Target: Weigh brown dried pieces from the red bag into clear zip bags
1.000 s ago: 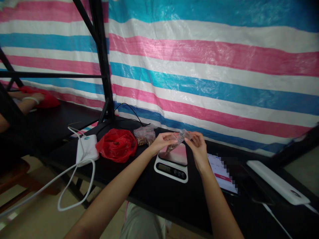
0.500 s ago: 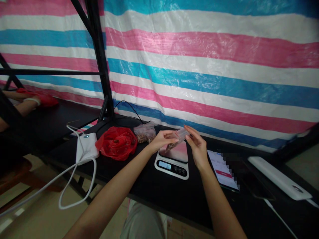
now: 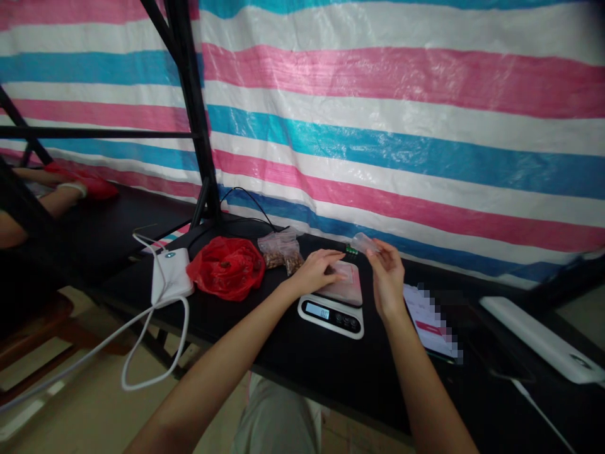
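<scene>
My left hand [image 3: 319,271] is over the pan of a white digital scale [image 3: 355,323], fingers apart, with nothing seen in its grip. The scale's display is lit. My right hand [image 3: 388,274] pinches a small clear plastic bag [image 3: 363,243] beyond the scale's back right corner. A small green thing [image 3: 350,250] lies behind the scale, too small to name. Left of my left hand lie clear zip bags of brown pieces [image 3: 282,252]. Beside them a crumpled red plastic bag [image 3: 227,268] holds something dark.
A white device with cables [image 3: 171,277] stands on the black table [image 3: 283,353] at the left. To the right lie a lit phone [image 3: 431,325], a dark phone [image 3: 496,347] and a long white device [image 3: 539,340]. Another person's arm [image 3: 61,200] shows far left, past a black frame [image 3: 189,101].
My hands have moved apart. The left has let go of the plastic bag and lies lower over the pan; the right has moved right with a clear bag. The green thing has come into view.
</scene>
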Motion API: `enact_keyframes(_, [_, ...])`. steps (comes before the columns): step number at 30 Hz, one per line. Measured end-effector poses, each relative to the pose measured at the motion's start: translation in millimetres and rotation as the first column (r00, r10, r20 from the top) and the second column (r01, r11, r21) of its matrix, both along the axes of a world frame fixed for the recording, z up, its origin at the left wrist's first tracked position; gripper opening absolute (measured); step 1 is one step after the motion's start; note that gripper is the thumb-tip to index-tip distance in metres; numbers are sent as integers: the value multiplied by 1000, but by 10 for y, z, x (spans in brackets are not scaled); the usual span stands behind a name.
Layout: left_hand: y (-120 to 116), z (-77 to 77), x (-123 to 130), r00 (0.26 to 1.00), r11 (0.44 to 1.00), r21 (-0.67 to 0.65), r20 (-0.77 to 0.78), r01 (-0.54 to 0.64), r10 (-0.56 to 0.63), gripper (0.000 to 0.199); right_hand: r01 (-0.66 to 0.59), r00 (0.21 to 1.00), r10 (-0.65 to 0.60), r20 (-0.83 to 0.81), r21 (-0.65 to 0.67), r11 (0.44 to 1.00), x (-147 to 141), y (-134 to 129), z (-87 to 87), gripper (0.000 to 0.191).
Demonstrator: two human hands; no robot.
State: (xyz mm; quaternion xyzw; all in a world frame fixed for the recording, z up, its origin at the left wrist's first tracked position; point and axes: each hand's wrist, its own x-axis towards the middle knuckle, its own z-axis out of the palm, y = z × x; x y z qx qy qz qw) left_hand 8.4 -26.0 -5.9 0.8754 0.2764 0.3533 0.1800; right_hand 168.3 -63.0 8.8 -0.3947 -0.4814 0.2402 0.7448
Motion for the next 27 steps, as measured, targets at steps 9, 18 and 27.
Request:
enact_keyframes(9, [-674, 229, -1120, 880, 856, 227, 10, -465, 475, 34, -76, 994, 75, -82, -12, 997, -17, -22, -8, 28])
enact_keyframes(18, [-877, -51, -2005, 813, 867, 182, -301, -464, 499, 27, -145, 989, 145, 6, -26, 989, -22, -54, 36, 45])
enact_keyframes(27, [-1048, -85, -1876, 800, 863, 245, -327, -442, 502, 25, -93, 993, 86, -79, -80, 992, 32, 19, -40, 39])
